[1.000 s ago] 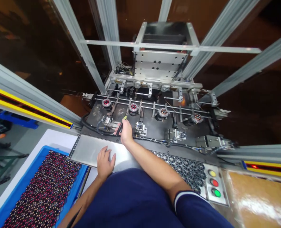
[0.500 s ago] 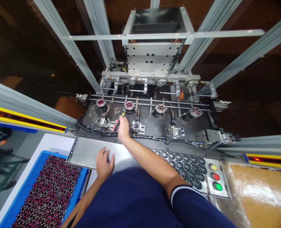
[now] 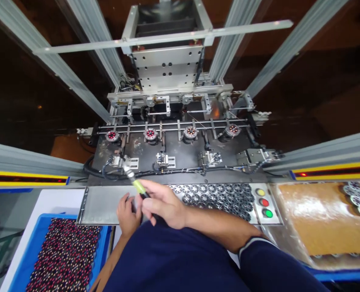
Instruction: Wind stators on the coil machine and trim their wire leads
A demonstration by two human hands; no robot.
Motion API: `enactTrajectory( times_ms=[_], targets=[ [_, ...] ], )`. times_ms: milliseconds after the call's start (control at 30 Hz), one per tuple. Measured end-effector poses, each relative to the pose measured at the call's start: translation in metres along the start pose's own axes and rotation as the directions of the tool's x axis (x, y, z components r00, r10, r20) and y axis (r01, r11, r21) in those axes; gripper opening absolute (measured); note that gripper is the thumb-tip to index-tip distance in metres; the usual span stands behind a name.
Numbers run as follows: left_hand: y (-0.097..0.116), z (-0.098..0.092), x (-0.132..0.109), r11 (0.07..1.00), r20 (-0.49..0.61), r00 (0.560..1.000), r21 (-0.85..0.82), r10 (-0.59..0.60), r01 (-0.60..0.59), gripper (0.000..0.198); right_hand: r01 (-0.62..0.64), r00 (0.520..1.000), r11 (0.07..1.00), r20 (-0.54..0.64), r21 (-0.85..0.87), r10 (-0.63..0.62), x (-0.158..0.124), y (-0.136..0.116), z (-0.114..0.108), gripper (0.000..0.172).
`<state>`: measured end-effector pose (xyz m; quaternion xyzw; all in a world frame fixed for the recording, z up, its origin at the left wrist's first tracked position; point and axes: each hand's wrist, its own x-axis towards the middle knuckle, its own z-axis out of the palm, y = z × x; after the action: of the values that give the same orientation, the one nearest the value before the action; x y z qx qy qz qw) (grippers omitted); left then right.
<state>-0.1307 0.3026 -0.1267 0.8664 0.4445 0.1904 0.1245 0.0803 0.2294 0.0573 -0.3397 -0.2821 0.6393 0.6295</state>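
My right hand [image 3: 163, 205] is closed around a small tool with a yellow-green grip [image 3: 137, 186], its metal tip pointing up-left over the near edge of the machine bed [image 3: 183, 156]. My left hand [image 3: 127, 215] rests on the steel plate [image 3: 101, 202] just left of it, fingers bent, partly hidden behind the right hand. Several wound stators, among them one at the left [image 3: 112, 136] and one beside it [image 3: 151, 134], sit in fixtures along the rail at the back of the bed.
A blue tray [image 3: 103, 239] of red and dark wound parts lies at lower left. A row of silver ring parts [image 3: 216, 192] lies right of my hands, beside a yellow, red and green button panel [image 3: 263, 202]. A brown pad [image 3: 313, 215] sits at right. Aluminium frame bars surround the machine.
My right hand has drawn back from the fixtures on the machine bed to the near edge, over the steel plate, still holding the tool. The camera has shifted right.
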Motion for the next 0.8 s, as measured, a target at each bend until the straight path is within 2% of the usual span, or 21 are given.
enactTrajectory(
  times_ms=[67,133,200,233,300,400,600,800],
  targets=[
    [0.0,0.001,0.0,1.0,-0.033,0.999,0.022,0.003,-0.002,0.027,0.073,0.972,0.997,-0.225,-0.014,-0.074,-0.016,-0.01,-0.02,0.042],
    [0.0,0.003,0.0,0.999,-0.061,0.998,0.04,0.012,-0.009,0.025,0.123,0.887,0.992,-0.445,-0.032,-0.125,-0.021,-0.013,-0.046,0.031],
    [0.0,0.004,0.0,0.999,-0.075,0.997,0.05,0.021,-0.018,0.024,0.144,0.809,0.989,-0.574,-0.02,-0.129,-0.017,-0.01,-0.074,0.026],
    [0.0,0.004,0.0,0.998,-0.08,0.996,0.054,0.025,-0.02,0.024,0.145,0.787,0.989,-0.606,-0.006,-0.119,-0.013,-0.008,-0.086,0.026],
    [0.0,0.004,0.0,0.998,-0.087,0.996,0.061,0.029,-0.023,0.024,0.15,0.763,0.989,-0.638,0.019,-0.103,-0.004,-0.002,-0.105,0.027],
    [0.0,0.003,0.0,0.997,-0.086,0.996,0.067,0.035,-0.03,0.023,0.165,0.741,0.985,-0.666,0.055,-0.087,0.008,0.003,-0.12,0.028],
    [0.002,0.002,0.0,0.996,-0.085,0.996,0.076,0.041,-0.035,0.023,0.198,0.712,0.975,-0.698,0.103,-0.071,0.022,0.004,-0.133,0.033],
    [0.001,0.003,0.001,0.996,-0.086,0.995,0.086,0.045,-0.038,0.024,0.215,0.686,0.969,-0.725,0.123,-0.06,0.024,0.004,-0.138,0.028]
  ],
)
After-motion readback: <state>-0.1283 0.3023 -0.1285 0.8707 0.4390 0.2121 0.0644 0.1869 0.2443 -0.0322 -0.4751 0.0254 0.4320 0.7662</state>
